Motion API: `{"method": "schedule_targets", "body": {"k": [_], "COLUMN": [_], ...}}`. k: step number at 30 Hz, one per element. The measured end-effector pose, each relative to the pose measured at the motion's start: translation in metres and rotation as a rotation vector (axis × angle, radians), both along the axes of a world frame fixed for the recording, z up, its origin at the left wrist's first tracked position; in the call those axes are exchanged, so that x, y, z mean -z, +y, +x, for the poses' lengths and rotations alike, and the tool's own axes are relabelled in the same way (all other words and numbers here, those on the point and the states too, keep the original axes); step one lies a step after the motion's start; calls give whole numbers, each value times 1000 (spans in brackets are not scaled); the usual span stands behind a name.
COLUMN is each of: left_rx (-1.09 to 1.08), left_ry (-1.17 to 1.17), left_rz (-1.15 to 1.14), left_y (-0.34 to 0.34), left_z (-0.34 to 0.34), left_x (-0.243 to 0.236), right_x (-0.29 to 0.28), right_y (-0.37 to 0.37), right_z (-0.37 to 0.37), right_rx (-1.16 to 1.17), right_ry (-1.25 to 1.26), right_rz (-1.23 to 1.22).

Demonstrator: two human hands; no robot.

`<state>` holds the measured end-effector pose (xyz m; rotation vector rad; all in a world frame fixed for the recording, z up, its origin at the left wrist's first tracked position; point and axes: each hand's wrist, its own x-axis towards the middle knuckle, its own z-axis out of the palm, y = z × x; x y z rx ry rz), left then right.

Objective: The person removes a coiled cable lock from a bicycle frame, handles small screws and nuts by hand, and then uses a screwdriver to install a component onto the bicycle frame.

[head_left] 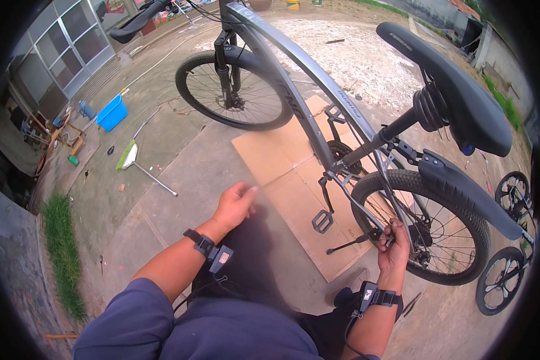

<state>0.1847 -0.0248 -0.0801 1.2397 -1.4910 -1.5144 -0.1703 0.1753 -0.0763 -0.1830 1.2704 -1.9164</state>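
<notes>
A grey bicycle frame (325,75) leans across the view, its front wheel to the far left and its rear wheel (456,264) at the right. My right hand (393,252) is at the left side of the rear wheel, beside the frame stays and near the hub. Its fingers are bent together around something dark that I cannot make out. Close by, a black kickstand (348,245) slants down to the left. My left hand (235,204) hovers over my knee, away from the bicycle, with loosely bent fingers and nothing visible in them.
Flattened cardboard (282,180) lies under the bicycle. One pedal (323,221) hangs low near my legs; the black saddle (462,90) juts out at upper right. A green-white broom (128,156) and blue tub (112,113) are at left. Another bicycle wheel (499,281) stands at far right.
</notes>
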Motion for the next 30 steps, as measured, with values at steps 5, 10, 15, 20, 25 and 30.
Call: {"method": "schedule_targets", "body": {"k": [5,10,15,20,25,30], "left_rx": [-17,-20,-20,-20,-16,-16], "left_ry": [7,14,18,30,23,14], "left_rz": [-3,-1,-2,2,-3,-1], "left_y": [-1,-1,-1,-1,0,-1], "left_z": [0,1,1,1,1,1], "left_x": [0,2,1,1,-1,-1], "right_x": [2,-4,-4,-2,-3,-2], "right_y": [0,0,0,1,1,1], "right_z": [-2,1,0,0,0,-1], "right_rx": [16,33,35,29,31,27], "right_ry": [7,19,15,33,37,48], "right_rz": [-9,-8,-14,-19,-13,-14]}}
